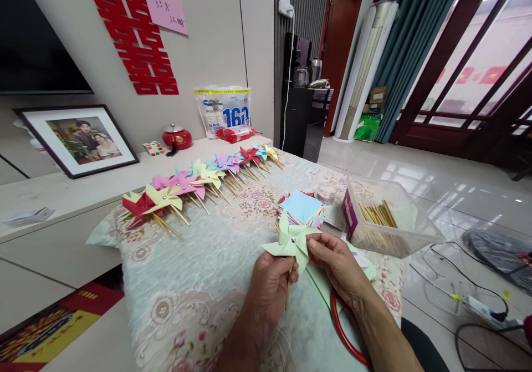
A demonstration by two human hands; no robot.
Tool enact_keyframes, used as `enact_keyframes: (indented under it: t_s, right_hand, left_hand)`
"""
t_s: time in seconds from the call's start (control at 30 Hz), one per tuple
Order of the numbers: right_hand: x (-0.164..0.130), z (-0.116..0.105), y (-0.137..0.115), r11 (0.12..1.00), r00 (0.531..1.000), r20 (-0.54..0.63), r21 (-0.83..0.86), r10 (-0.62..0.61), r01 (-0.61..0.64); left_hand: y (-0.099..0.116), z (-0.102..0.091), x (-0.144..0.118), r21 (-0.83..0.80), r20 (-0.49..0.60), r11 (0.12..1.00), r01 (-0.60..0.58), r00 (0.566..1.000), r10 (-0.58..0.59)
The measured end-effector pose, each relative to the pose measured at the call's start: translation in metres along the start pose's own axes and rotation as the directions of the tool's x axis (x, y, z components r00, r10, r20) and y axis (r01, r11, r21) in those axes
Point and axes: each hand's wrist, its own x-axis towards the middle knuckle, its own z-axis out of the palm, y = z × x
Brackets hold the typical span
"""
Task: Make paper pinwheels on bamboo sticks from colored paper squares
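Currently, both hands meet over the near right part of the table covered with a pale green floral cloth [199, 283]. Left hand [268, 289] is clenched around the thin wooden stick [287, 297] of a pale green paper pinwheel [291, 243], stick roughly upright, wheel facing up toward the camera with a small metal pin at its centre. Right hand [336, 264] pinches the right-hand blade of the same pinwheel between thumb and fingertips; both hands are grasping, neither is free.

Just behind the pinwheel, toward the far edge: a stack of coloured square paper sheets [302, 208], light blue sheet on top. Right of the stack, at the table's right edge, a clear plastic box holding a bundle of wooden sticks [388, 222] (purple label on its near end). Between stack and box, a small round clear container [326, 192]; contents too small to make out.

Along the left edge, a row of finished paper pinwheels on sticks [199, 181] runs from the near left toward the far corner: red, yellow, pink, green, purple, blue. They lie flat, overlapping one another.

Under the right wrist, a red curved tube [343, 327] lies on the cloth at the near edge.
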Motion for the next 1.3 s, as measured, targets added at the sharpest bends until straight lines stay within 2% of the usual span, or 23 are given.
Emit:
enact_keyframes:
  t_s: [0.1, 0.17, 0.2, 0.27, 0.33, 0.37, 0.43, 0.5, 0.6, 0.73, 1.3]
  right_hand:
    - [0.002, -0.003, 0.004, 0.981, 0.980, -0.114, -0.124, -0.162, 0.148]
    - [0.002, -0.004, 0.005, 0.902, 0.923, -0.152, -0.317, -0.353, 0.293]
    - [0.002, -0.004, 0.006, 0.819, 0.878, -0.127, -0.442, -0.462, 0.367]
    - [0.000, -0.002, 0.004, 0.574, 0.776, 0.016, -0.663, -0.631, 0.481]
    - [-0.001, 0.000, 0.003, 0.330, 0.693, 0.195, -0.769, -0.694, 0.547]
    - [-0.002, 0.002, 0.003, 0.243, 0.670, 0.271, -0.786, -0.691, 0.569]
    - [-0.003, 0.003, 0.002, 0.135, 0.649, 0.374, -0.793, -0.663, 0.594]
    - [-0.003, 0.004, 0.002, 0.072, 0.636, 0.423, -0.795, -0.645, 0.602]
    - [-0.003, 0.003, 0.002, 0.022, 0.626, 0.452, -0.800, -0.636, 0.600]
    - [-0.003, 0.002, 0.000, -0.001, 0.613, 0.474, -0.792, -0.632, 0.611]
    - [-0.005, 0.005, -0.001, 0.024, 0.615, 0.457, -0.790, -0.642, 0.613]
  left_hand:
    - [-0.001, -0.001, 0.003, -0.011, -0.048, 0.999, -0.035, 0.998, 0.035]
    - [-0.003, -0.002, 0.005, -0.008, -0.051, 0.998, -0.060, 0.997, 0.059]
    - [-0.003, -0.002, 0.005, -0.003, -0.050, 0.998, -0.069, 0.996, 0.068]
    - [-0.005, -0.002, 0.005, 0.010, -0.050, 0.997, -0.081, 0.995, 0.081]
    - [-0.006, -0.001, 0.005, 0.024, -0.042, 0.996, -0.089, 0.995, 0.090]
    - [-0.007, 0.000, 0.004, 0.030, -0.032, 0.995, -0.094, 0.995, 0.095]
    - [-0.009, 0.001, 0.003, 0.039, -0.016, 0.994, -0.105, 0.994, 0.106]
    - [-0.011, 0.002, 0.003, 0.046, -0.009, 0.993, -0.110, 0.994, 0.111]
    - [-0.012, 0.001, 0.003, 0.055, 0.000, 0.993, -0.108, 0.994, 0.108]
    - [-0.012, 0.001, 0.003, 0.063, 0.006, 0.992, -0.108, 0.994, 0.108]
    - [-0.013, 0.003, 0.002, 0.059, -0.005, 0.994, -0.091, 0.996, 0.092]
